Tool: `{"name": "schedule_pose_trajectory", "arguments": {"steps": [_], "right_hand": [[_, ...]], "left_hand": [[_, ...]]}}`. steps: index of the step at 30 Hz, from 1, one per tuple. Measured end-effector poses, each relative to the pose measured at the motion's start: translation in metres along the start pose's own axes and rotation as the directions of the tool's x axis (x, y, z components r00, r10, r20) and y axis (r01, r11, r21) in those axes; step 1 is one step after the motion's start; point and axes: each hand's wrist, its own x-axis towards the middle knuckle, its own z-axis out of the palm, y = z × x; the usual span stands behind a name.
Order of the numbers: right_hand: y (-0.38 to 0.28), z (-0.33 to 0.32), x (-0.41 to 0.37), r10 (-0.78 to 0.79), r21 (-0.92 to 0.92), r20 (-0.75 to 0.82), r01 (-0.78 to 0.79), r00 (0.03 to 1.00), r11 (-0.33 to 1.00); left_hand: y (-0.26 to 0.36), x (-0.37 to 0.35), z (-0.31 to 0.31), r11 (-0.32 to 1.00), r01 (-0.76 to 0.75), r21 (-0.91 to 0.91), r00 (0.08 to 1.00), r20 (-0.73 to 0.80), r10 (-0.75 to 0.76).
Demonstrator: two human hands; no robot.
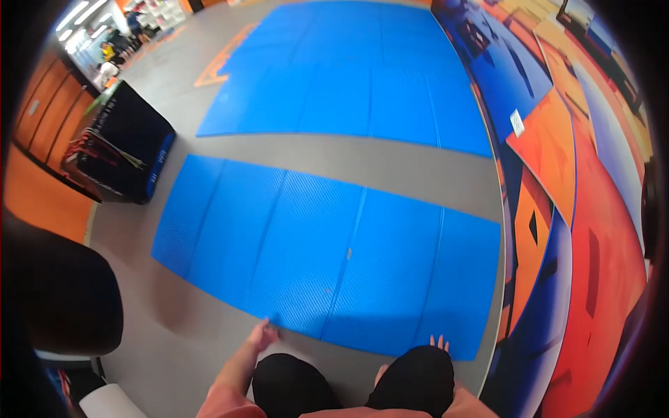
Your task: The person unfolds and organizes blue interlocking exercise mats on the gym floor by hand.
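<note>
A blue folding floor mat [306, 237] with several panels lies flat on the floor in front of me. My left hand [263, 336] is at its near edge, left of my knees. Its fingertips come up to the edge, but they are small and blurred, so I cannot make out whether they grip it. Partly hidden behind my right knee, my right hand [439, 344] has its fingers stretched and spread over the near right part of the mat.
Beyond a strip of grey floor [334, 155] lies a larger blue mat area [341, 76]. A painted wall [557, 209] runs along the right. A black box [129, 143] stands at the left. Nearer, a dark rounded object [66, 292] is beside me. Distant people [111, 56] show upper left.
</note>
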Motion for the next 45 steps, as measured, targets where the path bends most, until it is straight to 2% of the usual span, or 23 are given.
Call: {"name": "schedule_pose_trajectory", "arguments": {"steps": [2,3,4,6,8,9,11,13,14,16,18,20,22,23,24,25,26,29,31,37,38,40,45], "right_hand": [[0.022,0.012,-0.012,0.063,-0.103,0.002,-0.062,0.998,0.993],[0.016,0.008,0.003,0.282,0.175,0.045,-0.285,0.958,0.942],[0.004,-0.002,0.022,0.462,0.425,0.132,-0.471,0.877,0.773],[-0.026,-0.015,0.041,0.527,0.318,0.078,-0.522,0.847,0.792],[-0.031,-0.023,0.087,0.59,0.36,-0.048,-0.537,0.806,0.763],[-0.033,-0.031,0.104,0.596,0.362,-0.078,-0.534,0.799,0.764],[-0.042,-0.055,0.138,0.585,0.355,-0.123,-0.515,0.802,0.78],[-0.046,-0.088,0.166,0.539,0.36,-0.162,-0.459,0.826,0.812],[-0.046,-0.102,0.185,0.501,0.375,-0.183,-0.411,0.846,0.831],[-0.043,-0.12,0.232,0.516,0.394,-0.207,-0.412,0.831,0.821],[-0.064,-0.137,0.27,0.498,0.332,-0.463,-0.377,0.733,0.865],[-0.106,-0.159,0.307,0.462,0.33,-0.392,-0.347,0.795,0.878],[-0.151,-0.174,0.324,0.428,0.337,-0.313,-0.322,0.848,0.885],[-0.175,-0.186,0.317,0.49,0.321,-0.369,-0.386,0.79,0.865],[-0.193,-0.193,0.316,0.54,0.305,-0.425,-0.448,0.726,0.841],[-0.202,-0.19,0.32,0.57,0.287,-0.505,-0.496,0.648,0.819],[-0.204,-0.189,0.329,0.571,0.279,-0.497,-0.503,0.653,0.818],[-0.194,-0.173,0.341,0.514,0.273,-0.659,-0.463,0.549,0.843],[-0.197,-0.18,0.337,0.496,0.277,-0.663,-0.431,0.561,0.859],[-0.206,-0.194,0.342,0.525,0.169,-0.638,-0.562,0.563,0.809],[-0.204,-0.19,0.348,0.524,0.169,-0.648,-0.567,0.552,0.806],[-0.2,-0.185,0.351,0.524,0.167,-0.656,-0.572,0.544,0.803],[-0.174,-0.171,0.359,0.509,0.102,-0.651,-0.6,0.563,0.793]], "left_hand": [[0.023,0.04,0.008,0.983,0.179,-0.029,0.977,-0.113,-0.181],[0.041,0.023,0.049,0.987,0.158,-0.037,0.967,-0.196,-0.162],[0.056,-0.003,0.088,0.991,0.125,-0.047,0.952,-0.277,-0.133],[0.047,0.045,0.077,0.989,0.137,0.057,0.939,-0.325,-0.111],[0.044,0.081,0.076,0.976,0.144,0.163,0.927,-0.368,-0.075],[0.049,0.092,0.081,0.982,0.085,0.166,0.95,-0.31,-0.03],[0.064,0.101,0.094,0.986,0.032,0.163,0.965,-0.262,0.012],[0.081,0.09,0.127,0.916,-0.051,0.397,0.948,-0.269,0.169],[0.091,0.08,0.152,0.916,-0.046,0.398,0.948,-0.273,0.166],[0.109,0.063,0.204,0.599,-0.038,0.8,0.773,-0.356,0.525],[0.128,0.081,0.237,0.431,-0.082,0.899,0.63,-0.288,0.721],[0.148,0.144,0.238,0.132,-0.482,0.866,0.533,0.171,0.829],[0.177,0.151,0.285,0.053,-0.415,0.909,0.525,0.192,0.829],[0.182,0.149,0.307,-0.026,-0.345,0.938,0.517,0.213,0.829],[0.176,0.148,0.324,-0.025,-0.335,0.942,0.53,0.21,0.822],[0.169,0.148,0.343,-0.081,-0.207,0.975,0.432,0.165,0.887],[0.167,0.149,0.357,-0.122,-0.067,0.99,0.32,0.138,0.937],[0.161,0.146,0.367,-0.106,-0.036,0.994,0.363,0.112,0.925],[0.177,0.144,0.372,-0.118,-0.06,0.991,0.34,0.131,0.931],[0.195,0.139,0.379,-0.047,-0.061,0.997,0.465,0.071,0.882],[0.198,0.139,0.378,-0.047,-0.045,0.998,0.445,0.063,0.894],[0.201,0.139,0.378,-0.04,-0.044,0.998,0.51,0.057,0.859],[0.199,0.137,0.379,-0.055,-0.051,0.997,0.518,0.073,0.852]]}}
